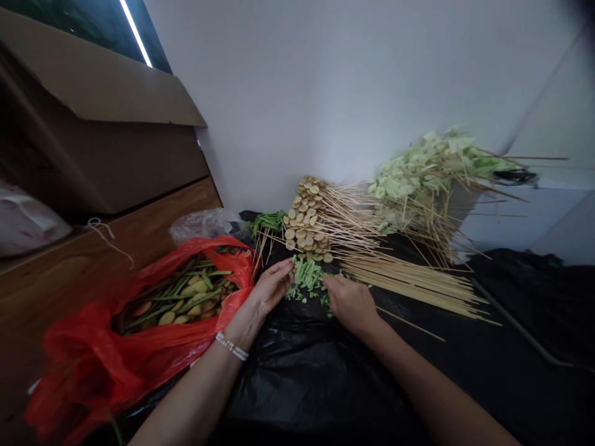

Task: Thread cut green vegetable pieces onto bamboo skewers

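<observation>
My left hand [272, 286], with a beaded bracelet at the wrist, is closed in a pinch on a short piece of green bean [294, 262]. My right hand [351, 303] is closed, its fingertips at the right edge of the cut green beans [307, 272]. A thin bamboo skewer [411, 324] runs out from under that hand, in line with its fingers; the grip itself is hidden. Just beyond the hands lie stacked skewers of potato slices [304, 226]. Loose bare skewers [418, 285] lie to the right.
An open red plastic bag [153, 347] of potato slices and long beans stands at left. Skewered green beans [269, 222] and cabbage skewers [418, 170] lie farther back. Black plastic sheeting [316, 378] covers the work surface. A cardboard box [121, 155] stands back left, against a white wall [302, 80].
</observation>
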{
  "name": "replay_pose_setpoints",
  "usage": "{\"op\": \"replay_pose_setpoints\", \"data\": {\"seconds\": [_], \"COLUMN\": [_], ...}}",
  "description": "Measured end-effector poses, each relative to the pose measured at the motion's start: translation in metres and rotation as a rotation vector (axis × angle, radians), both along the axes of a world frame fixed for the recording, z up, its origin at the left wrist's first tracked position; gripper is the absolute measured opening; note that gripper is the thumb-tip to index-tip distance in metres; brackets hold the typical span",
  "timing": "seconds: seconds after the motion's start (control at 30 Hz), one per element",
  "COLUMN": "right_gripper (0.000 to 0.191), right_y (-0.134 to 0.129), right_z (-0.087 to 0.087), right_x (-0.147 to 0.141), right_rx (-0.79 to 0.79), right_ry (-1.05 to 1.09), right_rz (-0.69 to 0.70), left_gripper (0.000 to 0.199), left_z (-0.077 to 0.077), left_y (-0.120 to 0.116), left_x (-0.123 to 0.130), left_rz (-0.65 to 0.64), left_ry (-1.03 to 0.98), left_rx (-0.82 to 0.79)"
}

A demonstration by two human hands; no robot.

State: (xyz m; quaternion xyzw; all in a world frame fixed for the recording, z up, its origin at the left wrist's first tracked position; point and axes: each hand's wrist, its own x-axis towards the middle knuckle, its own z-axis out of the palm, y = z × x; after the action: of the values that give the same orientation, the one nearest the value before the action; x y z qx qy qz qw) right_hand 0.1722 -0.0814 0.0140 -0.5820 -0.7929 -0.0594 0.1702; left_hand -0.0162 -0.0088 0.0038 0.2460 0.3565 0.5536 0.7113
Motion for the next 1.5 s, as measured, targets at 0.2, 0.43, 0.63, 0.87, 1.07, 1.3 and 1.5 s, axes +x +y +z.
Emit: {"op": "replay_pose_setpoints", "data": {"seconds": [0.2, 0.43, 0.63, 0.87, 1.07, 1.3, 1.5], "right_gripper": [0.029, 0.030, 0.030, 0.028, 0.029, 0.030, 0.029], "right_y": [0.000, 0.002, 0.001, 0.003, 0.007, 0.009, 0.014], "right_z": [-0.001, -0.003, -0.004, -0.007, -0.010, -0.011, -0.010], "right_x": [0.000, 0.001, 0.000, 0.000, 0.002, 0.005, 0.011], "right_rx": [-0.004, 0.010, 0.027, -0.017, -0.001, 0.038, 0.124], "right_ry": [0.004, 0.017, 0.019, 0.120, 0.157, 0.142, 0.309], "right_rz": [0.002, -0.005, 0.000, 0.014, 0.016, 0.000, 0.000], "left_gripper": [0.016, 0.009, 0.021, 0.032, 0.033, 0.037, 0.032], "left_z": [-0.004, -0.006, -0.008, -0.006, -0.008, -0.007, -0.007], "left_y": [-0.001, -0.002, -0.002, -0.004, -0.005, -0.008, -0.001], "left_x": [0.002, 0.004, 0.004, 0.004, 0.007, 0.010, 0.005], "left_rz": [-0.007, 0.015, -0.028, -0.040, -0.014, -0.131, -0.003], "left_ry": [0.049, 0.106, 0.123, 0.173, 0.225, 0.224, 0.337], "left_rx": [0.031, 0.008, 0.041, 0.067, 0.102, 0.136, 0.256]}}
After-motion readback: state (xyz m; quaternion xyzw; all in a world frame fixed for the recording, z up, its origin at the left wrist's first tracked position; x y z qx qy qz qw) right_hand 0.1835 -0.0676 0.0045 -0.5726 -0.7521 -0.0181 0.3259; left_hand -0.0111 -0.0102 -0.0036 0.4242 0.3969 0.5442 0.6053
